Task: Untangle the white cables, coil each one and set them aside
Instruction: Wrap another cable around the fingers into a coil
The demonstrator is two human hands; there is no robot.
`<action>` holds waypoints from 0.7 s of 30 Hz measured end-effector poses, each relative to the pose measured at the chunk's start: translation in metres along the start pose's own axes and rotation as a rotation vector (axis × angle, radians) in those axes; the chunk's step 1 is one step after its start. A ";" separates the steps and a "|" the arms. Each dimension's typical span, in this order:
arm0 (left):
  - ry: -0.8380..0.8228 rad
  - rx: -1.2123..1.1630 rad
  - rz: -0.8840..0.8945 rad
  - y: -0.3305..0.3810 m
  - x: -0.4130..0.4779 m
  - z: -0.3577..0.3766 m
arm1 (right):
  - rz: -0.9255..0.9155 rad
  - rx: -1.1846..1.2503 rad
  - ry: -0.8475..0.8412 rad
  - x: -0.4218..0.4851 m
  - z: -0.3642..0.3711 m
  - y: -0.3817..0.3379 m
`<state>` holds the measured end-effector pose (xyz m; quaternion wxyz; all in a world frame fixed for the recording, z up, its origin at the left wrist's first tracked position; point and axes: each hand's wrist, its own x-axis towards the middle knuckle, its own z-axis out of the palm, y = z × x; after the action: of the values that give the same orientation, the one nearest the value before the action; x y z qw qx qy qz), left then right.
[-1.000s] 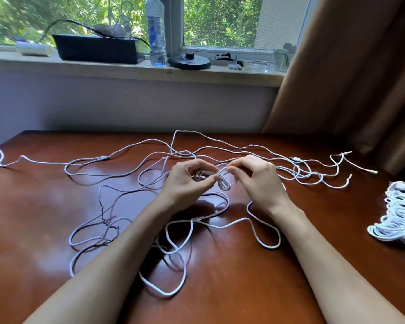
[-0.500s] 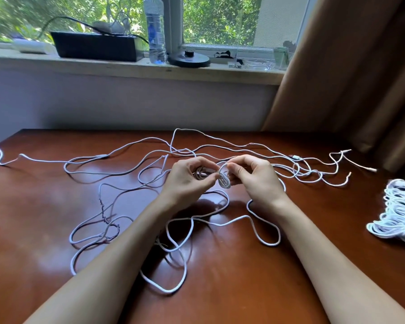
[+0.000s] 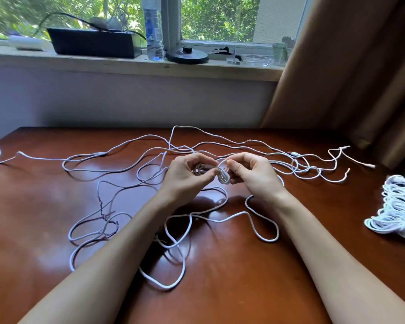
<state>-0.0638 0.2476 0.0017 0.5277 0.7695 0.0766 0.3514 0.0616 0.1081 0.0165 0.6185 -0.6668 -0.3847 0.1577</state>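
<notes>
Coil [image 3: 223, 177] between left hand [image 3: 187, 177], right hand [image 3: 253, 177]

Glossy red-brown wooden table [image 3: 232, 300], far edge against the wall. Strewn over most of the top: loose white cables [image 3: 167, 287], crossing in wide loops from the far left edge almost to the right one. Left of centre, a twisted knot [image 3: 102, 212] where strands wind round each other. Near the far right, plugs [image 3: 369, 165] lying flat. At the right edge, apart from the sprawl, a pile [image 3: 398, 206] of coiled white cables.
</notes>
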 end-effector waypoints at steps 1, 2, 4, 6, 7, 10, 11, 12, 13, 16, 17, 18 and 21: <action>-0.009 0.007 0.002 -0.001 0.000 0.000 | 0.005 -0.014 0.005 0.000 0.000 0.001; -0.020 0.020 0.008 -0.001 0.000 0.000 | 0.010 -0.034 0.010 0.001 0.001 0.002; -0.037 0.026 0.022 -0.001 0.000 0.001 | 0.025 -0.073 0.009 0.002 0.001 0.004; -0.045 -0.008 0.016 0.000 0.000 0.003 | 0.034 -0.099 -0.003 0.003 0.001 0.006; -0.042 -0.024 0.007 -0.001 -0.001 0.003 | 0.035 -0.101 -0.012 0.003 0.000 0.006; -0.046 -0.015 0.006 -0.004 0.000 0.002 | 0.045 -0.095 -0.029 0.002 -0.001 0.007; -0.053 -0.007 0.008 -0.005 0.001 0.001 | 0.047 -0.095 -0.029 0.002 0.000 0.006; -0.060 -0.002 0.006 -0.006 0.001 0.001 | 0.049 -0.093 -0.027 0.002 0.000 0.007; -0.062 0.002 0.005 -0.007 0.001 0.001 | 0.052 -0.090 -0.027 0.002 0.001 0.007; -0.054 0.036 0.022 -0.007 0.001 0.000 | 0.055 -0.088 -0.035 0.002 0.003 0.005; -0.056 0.043 0.032 -0.006 0.000 0.000 | 0.057 -0.080 -0.035 0.001 0.002 0.005; -0.056 0.052 0.042 -0.006 0.001 0.000 | 0.058 -0.072 -0.034 0.001 0.002 0.005; -0.045 0.110 0.082 -0.005 0.001 0.000 | 0.061 -0.055 -0.029 0.001 0.001 0.004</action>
<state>-0.0619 0.2498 -0.0020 0.4712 0.8076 0.0525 0.3508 0.0628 0.1096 0.0128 0.5892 -0.6926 -0.3774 0.1754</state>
